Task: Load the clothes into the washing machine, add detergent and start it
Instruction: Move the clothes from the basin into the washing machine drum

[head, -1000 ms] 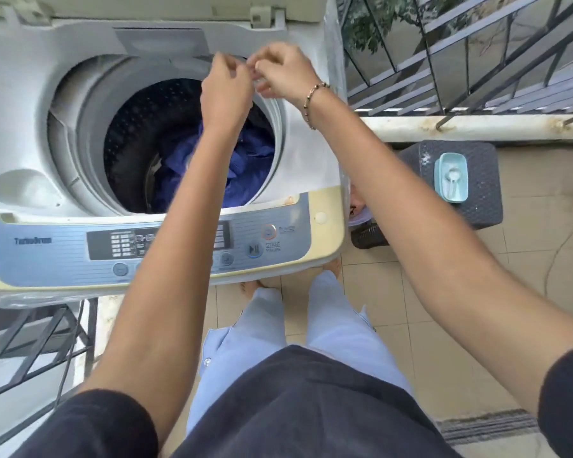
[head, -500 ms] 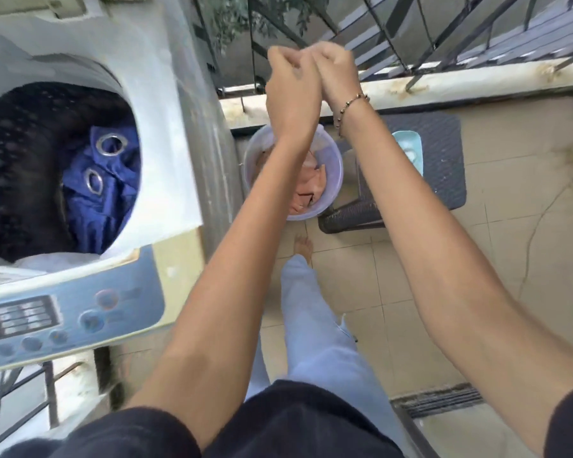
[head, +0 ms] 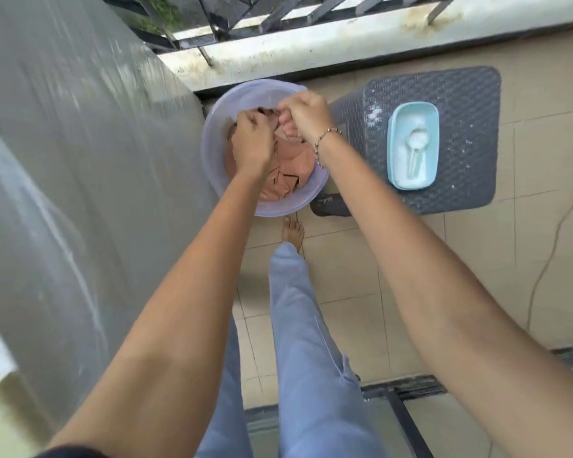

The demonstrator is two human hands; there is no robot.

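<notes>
While the view looks down from above, the grey side of a washer (head: 80,160) fills the left, blurred. Just right of it, on the tiled floor (head: 526,259), a pale round basin (head: 272,210) sits against a stained ledge (head: 344,38) under a dark railing (head: 272,11). Brown clothes (head: 295,160) lie crumpled inside the basin. A bare foot (head: 293,231) stands just short of the basin's near rim. Right of the basin, close beside it, is a dark woven stool (head: 467,100). On it rests a light blue tub (head: 411,185) of white powder, with a scoop (head: 415,143) lying in it. Both forearms reach over the basin and cover part of the clothes. The left grip (head: 253,143) is knuckles-up, fingers curled down into the cloth and closed on it. The right grip (head: 306,115), with a bead bracelet (head: 325,137) at its wrist, sits just beside the left. Its fingers are bunched together, pinching a fold of the clothes near the far rim.
</notes>
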